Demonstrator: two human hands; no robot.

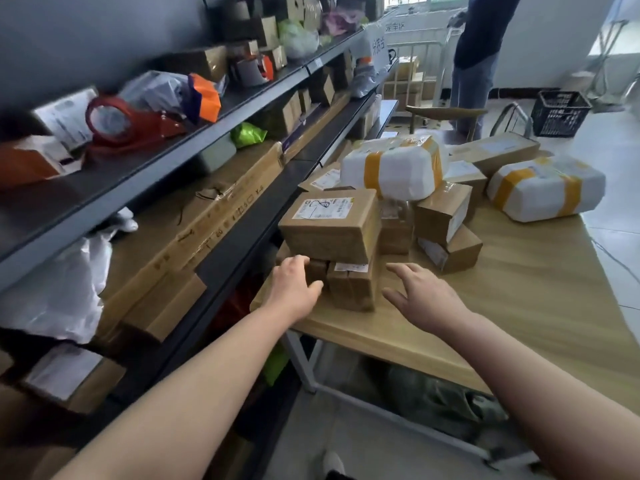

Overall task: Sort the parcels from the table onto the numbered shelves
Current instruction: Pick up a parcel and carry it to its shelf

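Plainly, most of the sorting is ahead of me: the shelves (214,233) on my left already carry boxes and bags, but the table (512,306) holds a good heap of parcels, among them two white bundles banded with yellow tape (394,166) (547,187), several brown cartons behind them, and the near stack at the table's left corner. That stack is a labelled brown box (329,225) sitting on top of a smaller taped box (351,285). Both my arms are stretched forward and down toward it. My left hand (294,289) rests against the left side of the lower box, fingers curled loosely, not gripping anything as far as I can judge, since the fingertips are partly hidden behind the carton. My right hand (426,296) hovers just right of the same box, palm down, fingers spread wide and empty, close to it but apart. I read no shelf numbers from this angle, so the labelled box's slot is undecided.
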